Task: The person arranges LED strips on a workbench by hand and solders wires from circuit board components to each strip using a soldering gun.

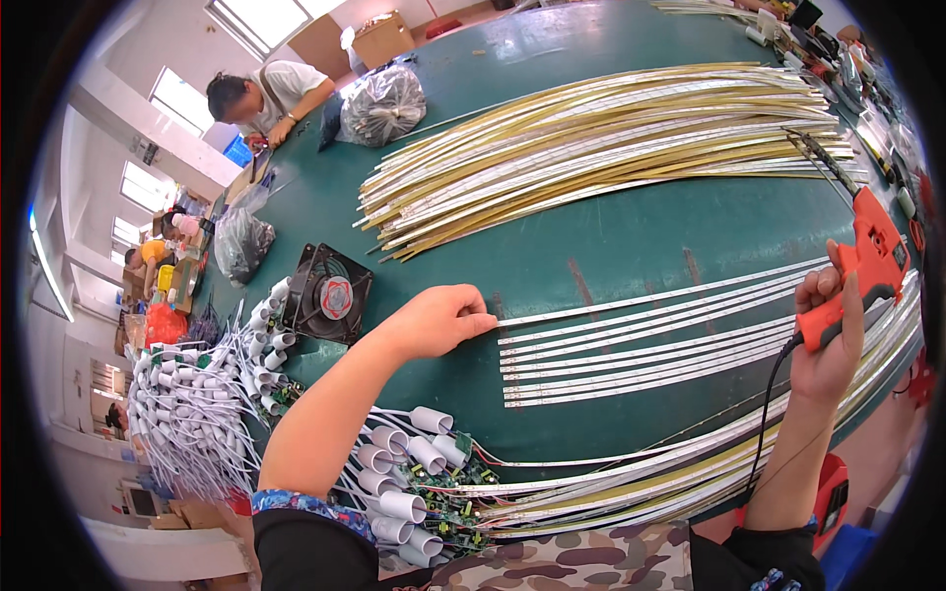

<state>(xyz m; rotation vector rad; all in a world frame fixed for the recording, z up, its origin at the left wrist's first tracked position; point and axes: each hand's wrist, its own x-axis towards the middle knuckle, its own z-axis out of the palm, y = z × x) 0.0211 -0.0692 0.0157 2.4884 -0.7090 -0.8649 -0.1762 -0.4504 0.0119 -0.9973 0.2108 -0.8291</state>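
My left hand (434,320) pinches the left end of the uppermost thin white LED strip (631,300) on the green table. Below that strip, several similar strips (631,358) lie in a neat, nearly parallel row. At the right, my right hand (826,360) grips a red soldering gun (877,241) by its handle. The gun's thin metal tip points up and to the left, over the right end of a large strip pile (591,158). A black cord hangs from the handle past my right forearm.
Wired strips (611,490) join white plastic caps (402,504) and green circuit boards along the near edge. More caps with white cables (187,414) heap at the left, beside a black fan (328,294). Plastic bags (382,106) stand farther back, near another person (271,103).
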